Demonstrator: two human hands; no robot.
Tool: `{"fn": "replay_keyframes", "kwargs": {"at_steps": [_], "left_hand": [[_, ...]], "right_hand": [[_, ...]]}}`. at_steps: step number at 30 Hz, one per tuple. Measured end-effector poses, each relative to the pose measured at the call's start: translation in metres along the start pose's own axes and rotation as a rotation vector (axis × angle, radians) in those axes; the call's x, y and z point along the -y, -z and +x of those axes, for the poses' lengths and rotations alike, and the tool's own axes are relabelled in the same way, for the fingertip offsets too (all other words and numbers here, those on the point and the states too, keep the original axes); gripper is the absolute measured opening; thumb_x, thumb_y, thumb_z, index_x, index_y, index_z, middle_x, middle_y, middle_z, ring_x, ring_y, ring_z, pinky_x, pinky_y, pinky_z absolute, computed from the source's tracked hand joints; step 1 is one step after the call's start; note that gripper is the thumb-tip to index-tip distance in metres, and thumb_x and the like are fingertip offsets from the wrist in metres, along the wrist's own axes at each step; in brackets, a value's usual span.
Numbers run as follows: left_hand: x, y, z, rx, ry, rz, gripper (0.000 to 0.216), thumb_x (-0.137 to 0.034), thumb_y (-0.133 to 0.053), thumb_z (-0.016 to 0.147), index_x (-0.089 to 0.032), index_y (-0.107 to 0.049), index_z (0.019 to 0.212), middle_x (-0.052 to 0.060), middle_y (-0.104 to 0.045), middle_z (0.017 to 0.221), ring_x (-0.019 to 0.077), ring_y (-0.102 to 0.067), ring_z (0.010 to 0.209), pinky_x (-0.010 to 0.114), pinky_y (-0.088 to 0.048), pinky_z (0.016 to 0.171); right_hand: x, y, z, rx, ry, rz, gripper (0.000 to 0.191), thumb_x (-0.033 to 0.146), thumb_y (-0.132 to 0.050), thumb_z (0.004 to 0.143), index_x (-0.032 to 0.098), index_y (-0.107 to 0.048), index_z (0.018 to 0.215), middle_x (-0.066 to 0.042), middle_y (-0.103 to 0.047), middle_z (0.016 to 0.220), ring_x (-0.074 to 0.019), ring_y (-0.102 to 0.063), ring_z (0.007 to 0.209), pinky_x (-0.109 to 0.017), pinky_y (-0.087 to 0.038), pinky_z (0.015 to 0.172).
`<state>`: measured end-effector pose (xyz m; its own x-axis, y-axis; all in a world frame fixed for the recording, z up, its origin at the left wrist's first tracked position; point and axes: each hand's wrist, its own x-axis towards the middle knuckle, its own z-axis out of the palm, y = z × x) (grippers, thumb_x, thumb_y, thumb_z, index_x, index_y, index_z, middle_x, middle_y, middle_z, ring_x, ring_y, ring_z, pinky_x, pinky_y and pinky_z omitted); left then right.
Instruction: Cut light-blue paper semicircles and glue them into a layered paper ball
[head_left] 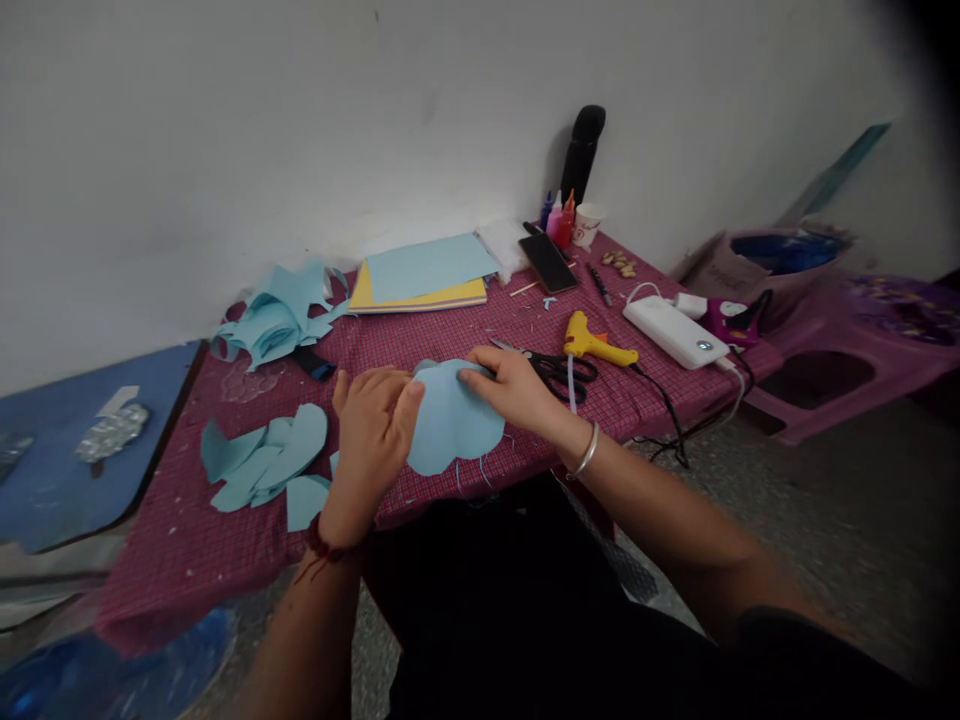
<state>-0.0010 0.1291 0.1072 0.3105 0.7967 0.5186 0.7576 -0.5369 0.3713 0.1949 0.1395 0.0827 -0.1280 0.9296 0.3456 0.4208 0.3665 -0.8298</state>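
Observation:
A light blue paper cutout (456, 420) with a scalloped edge is in front of me, over the near side of the table. At its upper right edge my right hand (514, 385) grips it, the thumb on the paper's face and the other fingers partly hidden behind. My left hand (375, 425) is closed along the left edge, with its thumb against the paper. Black-handled scissors (559, 372) lie just beyond my right hand. Left of my left hand is a loose pile of cut blue paper pieces (274, 455).
A yellow glue gun (596, 342) lies to the right, its cord hanging over the edge. Near it are a white power bank (675, 332) and a phone (547, 262). Blue paper scraps (274, 315) and stacked coloured sheets (427, 268) lie at the back. A pink stool (832, 345) stands right.

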Motion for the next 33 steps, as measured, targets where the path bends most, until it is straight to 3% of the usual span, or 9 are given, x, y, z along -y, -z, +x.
{"fn": "replay_keyframes", "kwargs": {"at_steps": [3,6,10,14,18,23,27,30,33], "left_hand": [[-0.003,-0.005,-0.021,-0.076,0.057,-0.017,0.022,-0.042,-0.059,0.083,-0.020,-0.061,0.080,0.003,-0.065,0.080,0.0209,-0.058,0.081,0.036,-0.042,0.080],[-0.008,-0.017,-0.042,-0.069,0.230,-0.075,0.025,-0.035,-0.066,0.076,-0.021,-0.049,0.064,-0.006,-0.047,0.057,0.0123,-0.045,0.054,0.025,-0.034,0.054],[-0.014,-0.028,-0.056,-0.127,0.375,-0.158,0.036,-0.033,-0.059,0.082,-0.021,-0.035,0.057,-0.008,-0.032,0.050,0.0096,-0.033,0.048,0.023,-0.026,0.049],[-0.013,-0.031,-0.057,-0.188,0.471,-0.282,0.037,-0.035,-0.059,0.083,-0.021,-0.036,0.057,-0.008,-0.037,0.050,0.0096,-0.036,0.049,0.023,-0.028,0.048],[-0.008,-0.031,-0.059,-0.175,0.555,-0.519,0.040,-0.043,-0.042,0.095,-0.021,-0.046,0.061,-0.006,-0.044,0.048,0.0113,-0.042,0.045,0.024,-0.033,0.045],[-0.008,-0.022,-0.067,-0.087,0.413,-0.643,0.050,-0.042,-0.023,0.100,-0.018,-0.066,0.088,0.002,-0.062,0.062,0.0154,-0.055,0.055,0.028,-0.044,0.053],[-0.020,-0.015,-0.068,-0.023,0.122,-0.472,0.031,-0.029,-0.040,0.097,-0.019,-0.068,0.104,0.005,-0.070,0.091,0.0171,-0.064,0.081,0.030,-0.050,0.074],[-0.024,-0.018,-0.068,-0.168,-0.035,-0.239,0.016,-0.017,-0.054,0.090,-0.020,-0.067,0.098,0.005,-0.069,0.094,0.0177,-0.064,0.088,0.031,-0.050,0.080],[-0.022,-0.023,-0.066,-0.311,-0.083,-0.020,0.018,-0.015,-0.063,0.083,-0.020,-0.064,0.101,0.006,-0.068,0.095,0.0212,-0.063,0.091,0.038,-0.048,0.087]], "right_hand": [[-0.007,-0.001,0.001,-0.089,-0.093,0.178,0.021,0.028,-0.055,0.080,0.020,-0.046,0.064,0.005,-0.041,0.063,-0.0117,-0.038,0.062,-0.026,-0.027,0.058],[-0.013,-0.004,0.000,-0.137,-0.141,0.256,0.022,0.034,-0.054,0.080,0.020,-0.047,0.065,0.005,-0.042,0.064,-0.0115,-0.038,0.062,-0.025,-0.030,0.057],[-0.014,-0.014,-0.010,-0.153,-0.185,0.362,0.020,0.039,-0.057,0.079,0.019,-0.055,0.080,0.003,-0.051,0.070,-0.0121,-0.046,0.063,-0.024,-0.039,0.057],[-0.012,-0.026,-0.026,-0.105,-0.299,0.544,0.036,0.036,-0.069,0.072,0.018,-0.061,0.102,-0.002,-0.066,0.086,-0.0169,-0.058,0.074,-0.029,-0.049,0.065],[-0.013,-0.032,-0.035,-0.079,-0.414,0.662,0.035,0.034,-0.074,0.066,0.016,-0.065,0.095,-0.005,-0.069,0.086,-0.0189,-0.061,0.073,-0.032,-0.052,0.067],[-0.013,-0.037,-0.032,-0.068,-0.495,0.793,0.036,0.037,-0.075,0.064,0.016,-0.066,0.093,-0.003,-0.072,0.081,-0.0171,-0.064,0.068,-0.032,-0.053,0.067],[-0.012,-0.043,-0.032,-0.044,-0.522,0.862,0.031,0.037,-0.079,0.059,0.016,-0.067,0.079,-0.002,-0.071,0.072,-0.0152,-0.062,0.061,-0.029,-0.051,0.062],[-0.013,-0.045,-0.034,-0.050,-0.543,0.907,0.033,0.035,-0.081,0.059,0.016,-0.068,0.083,-0.002,-0.072,0.074,-0.0159,-0.064,0.063,-0.030,-0.053,0.066],[-0.014,-0.045,-0.036,-0.054,-0.554,0.952,0.036,0.036,-0.081,0.060,0.017,-0.068,0.088,-0.003,-0.073,0.077,-0.0174,-0.066,0.067,-0.032,-0.054,0.069]]}}
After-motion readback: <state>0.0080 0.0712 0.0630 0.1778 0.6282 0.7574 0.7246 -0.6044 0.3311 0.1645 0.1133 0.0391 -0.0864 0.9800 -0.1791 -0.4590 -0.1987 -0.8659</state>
